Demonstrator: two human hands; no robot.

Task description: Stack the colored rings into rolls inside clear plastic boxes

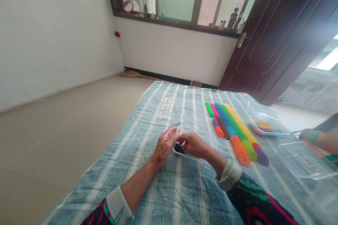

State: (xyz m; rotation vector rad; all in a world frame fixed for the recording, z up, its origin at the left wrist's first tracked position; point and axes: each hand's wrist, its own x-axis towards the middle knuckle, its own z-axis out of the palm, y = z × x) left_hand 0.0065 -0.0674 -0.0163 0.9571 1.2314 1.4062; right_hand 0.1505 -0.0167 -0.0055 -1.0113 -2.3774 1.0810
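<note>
A clear plastic container (200, 134) rests on the striped bed cover, with a small black thing (179, 148) in its near left corner. My left hand (165, 146) grips the container's left edge, its fingers bent over the rim. Reaching in from the right, my right hand (192, 144) has its fingers closed at the black thing, whose kind I cannot make out. To the right of the container, several brightly coloured knitted-looking strips (232, 126) lie side by side in rows: green, pink, blue, yellow, orange and purple.
The striped cover (148, 179) bears a "With love" label. A clear box (264, 123) with coloured pieces stands at the right, with another clear box (306, 161) nearer me. Beyond are a dark door (274, 31) and a windowsill (182, 24) with bottles. A person's arm (319, 137) shows at the right edge.
</note>
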